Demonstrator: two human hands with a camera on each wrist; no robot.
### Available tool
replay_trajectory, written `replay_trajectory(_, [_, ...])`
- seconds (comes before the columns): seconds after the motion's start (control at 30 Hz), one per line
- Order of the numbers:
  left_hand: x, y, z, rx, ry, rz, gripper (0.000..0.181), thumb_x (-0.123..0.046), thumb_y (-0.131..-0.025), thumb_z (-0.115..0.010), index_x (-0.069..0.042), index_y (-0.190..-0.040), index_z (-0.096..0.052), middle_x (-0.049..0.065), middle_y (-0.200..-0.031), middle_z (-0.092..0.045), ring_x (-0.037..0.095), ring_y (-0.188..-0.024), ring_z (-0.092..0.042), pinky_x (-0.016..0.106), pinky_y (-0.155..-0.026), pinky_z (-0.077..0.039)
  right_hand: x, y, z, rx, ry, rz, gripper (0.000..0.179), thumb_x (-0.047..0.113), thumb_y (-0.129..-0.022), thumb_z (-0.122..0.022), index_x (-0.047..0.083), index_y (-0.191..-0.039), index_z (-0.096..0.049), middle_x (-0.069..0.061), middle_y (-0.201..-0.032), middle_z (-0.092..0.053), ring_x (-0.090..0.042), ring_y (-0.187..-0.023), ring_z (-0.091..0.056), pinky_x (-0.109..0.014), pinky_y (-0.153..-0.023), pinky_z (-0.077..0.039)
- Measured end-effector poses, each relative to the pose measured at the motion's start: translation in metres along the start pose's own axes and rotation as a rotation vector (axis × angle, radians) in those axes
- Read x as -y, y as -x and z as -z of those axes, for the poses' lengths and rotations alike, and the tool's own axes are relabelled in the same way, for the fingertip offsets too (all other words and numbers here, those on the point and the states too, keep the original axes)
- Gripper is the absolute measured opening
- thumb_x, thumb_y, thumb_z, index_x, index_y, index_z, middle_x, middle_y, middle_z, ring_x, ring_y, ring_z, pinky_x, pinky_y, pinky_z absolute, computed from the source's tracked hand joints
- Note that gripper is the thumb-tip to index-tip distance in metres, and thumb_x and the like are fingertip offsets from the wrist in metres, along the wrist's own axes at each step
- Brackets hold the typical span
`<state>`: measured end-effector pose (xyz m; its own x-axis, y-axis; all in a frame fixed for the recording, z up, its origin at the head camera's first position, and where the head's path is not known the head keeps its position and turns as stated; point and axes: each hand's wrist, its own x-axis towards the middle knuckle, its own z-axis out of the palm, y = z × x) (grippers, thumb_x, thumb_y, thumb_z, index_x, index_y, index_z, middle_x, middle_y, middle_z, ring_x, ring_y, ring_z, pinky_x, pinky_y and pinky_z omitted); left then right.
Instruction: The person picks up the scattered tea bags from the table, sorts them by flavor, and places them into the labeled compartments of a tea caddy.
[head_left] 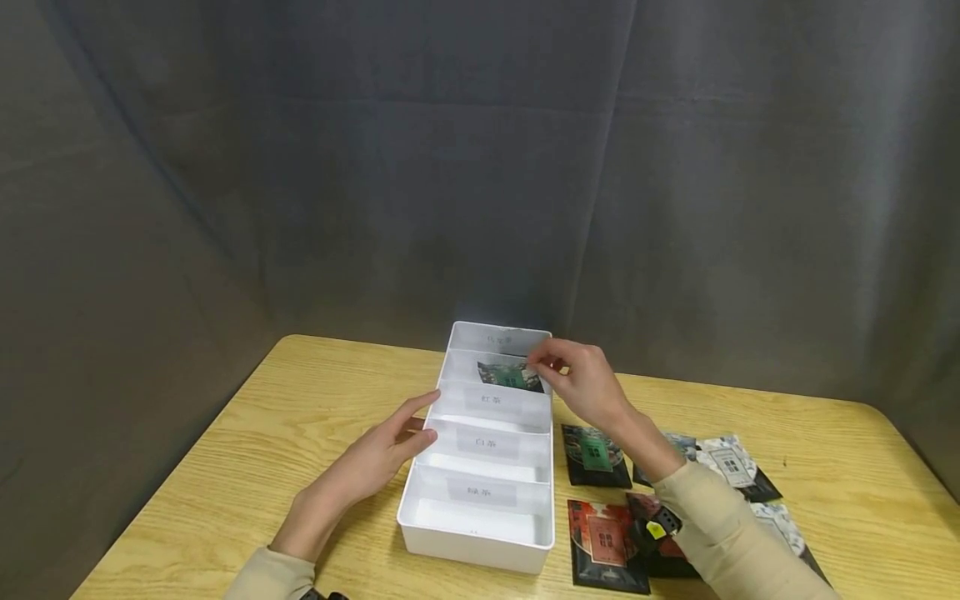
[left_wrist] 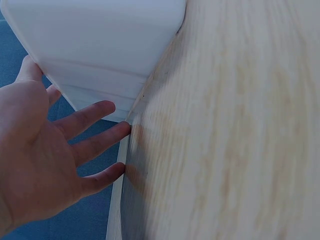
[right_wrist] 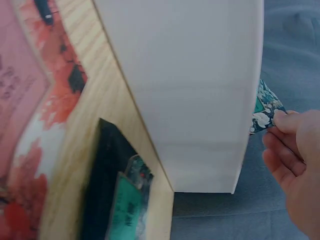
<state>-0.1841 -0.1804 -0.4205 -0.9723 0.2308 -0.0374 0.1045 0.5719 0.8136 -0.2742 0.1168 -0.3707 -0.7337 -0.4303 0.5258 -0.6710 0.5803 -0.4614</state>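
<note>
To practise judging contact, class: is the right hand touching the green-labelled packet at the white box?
Touching. The right wrist view shows it: the right hand pinches the green-labelled packet by its edge, no gap between.

A grey curtain (head_left: pixel 420 183) is hanging from nine o'clock round to three, a crease (head_left: pixel 611 125) showing near one; a wood-grain surface (head_left: pixel 337 383) is spreading between four and eight.
</note>
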Motion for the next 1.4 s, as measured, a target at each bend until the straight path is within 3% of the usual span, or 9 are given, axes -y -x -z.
replay_trajectory(0.33, [0.000, -0.001, -0.002, 0.008, 0.007, -0.011, 0.056, -0.054, -0.099, -0.052, -0.049, -0.150, -0.031, 0.001, -0.135, -0.060, 0.020, -0.128, -0.055, 0.049, -0.106, -0.046, -0.007, 0.013, 0.000, 0.053, -0.013, -0.003, 0.008, 0.007, -0.092, -0.070, 0.013, -0.094, -0.075, 0.001, -0.091, -0.073, -0.010, -0.076, -0.064, -0.027, -0.068, -0.056])
replay_trajectory(0.57, [0.000, -0.002, -0.001, 0.011, 0.005, -0.013, 0.056, -0.055, -0.099, -0.052, -0.050, -0.150, -0.030, 0.001, -0.136, -0.059, 0.020, -0.129, -0.054, 0.049, -0.106, -0.046, -0.011, 0.021, 0.003, 0.103, 0.018, -0.048, 0.007, 0.010, -0.091, -0.072, 0.014, -0.095, -0.076, 0.000, -0.097, -0.073, -0.016, -0.089, -0.065, -0.038, -0.079, -0.057])
replay_trajectory(0.73, [0.000, -0.001, 0.000, 0.013, 0.003, -0.010, 0.056, -0.052, -0.100, -0.052, -0.049, -0.151, -0.030, 0.001, -0.135, -0.060, 0.021, -0.128, -0.055, 0.049, -0.105, -0.046, -0.017, 0.026, 0.003, 0.105, 0.045, -0.056, 0.008, 0.013, -0.090, -0.073, 0.014, -0.097, -0.077, -0.001, -0.101, -0.073, -0.021, -0.098, -0.062, -0.043, -0.084, -0.055])
replay_trajectory(1.0, [0.001, 0.000, 0.000, 0.013, 0.001, -0.010, 0.056, -0.052, -0.100, -0.052, -0.048, -0.151, -0.029, 0.002, -0.134, -0.060, 0.021, -0.127, -0.055, 0.050, -0.105, -0.046, -0.013, 0.030, 0.011, 0.090, 0.033, -0.039, 0.011, 0.015, -0.092, -0.072, 0.011, -0.100, -0.077, 0.000, -0.102, -0.073, -0.019, -0.099, -0.061, -0.047, -0.085, -0.055])
replay_trajectory(1.27, [-0.002, 0.000, 0.001, 0.014, 0.003, -0.006, 0.056, -0.050, -0.101, -0.052, -0.046, -0.152, -0.029, 0.002, -0.134, -0.060, 0.021, -0.125, -0.056, 0.049, -0.105, -0.046, -0.009, 0.038, 0.021, 0.099, 0.038, -0.066, 0.011, 0.018, -0.092, -0.072, 0.015, -0.101, -0.077, 0.003, -0.101, -0.071, -0.017, -0.096, -0.061, -0.041, -0.081, -0.055])
replay_trajectory(1.4, [-0.002, 0.000, 0.001, 0.014, -0.003, -0.004, 0.056, -0.050, -0.101, -0.051, -0.047, -0.152, -0.029, 0.003, -0.135, -0.059, 0.021, -0.126, -0.056, 0.049, -0.105, -0.046, -0.009, 0.044, 0.026, 0.116, 0.030, -0.078, 0.012, 0.017, -0.092, -0.072, 0.016, -0.103, -0.077, 0.005, -0.098, -0.070, -0.014, -0.089, -0.059, -0.033, -0.073, -0.052])
